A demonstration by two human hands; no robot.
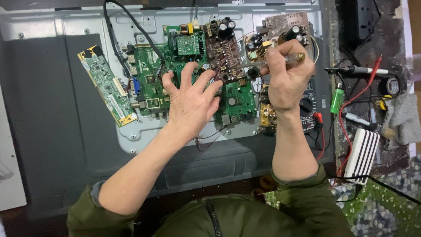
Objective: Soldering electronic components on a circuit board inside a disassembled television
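My left hand (191, 100) lies flat with fingers spread on a green main circuit board (151, 79), its fingertips reaching a brown board (223, 48) studded with capacitors. My right hand (287, 77) grips a clear-handled screwdriver (280, 60) with a brass end cap, its shaft pointing left toward the brown board. Beneath that hand sits a black multimeter (309, 105) with a dial, partly hidden. All boards rest on the grey metal back panel (66, 26) of an opened flat screen.
A narrow green strip board (107, 85) lies at the left on a dark sheet. Right of the panel are red and black probe leads (357, 70), a green lighter (337, 98), a white ribbed box (363, 153) and a brush (372, 125).
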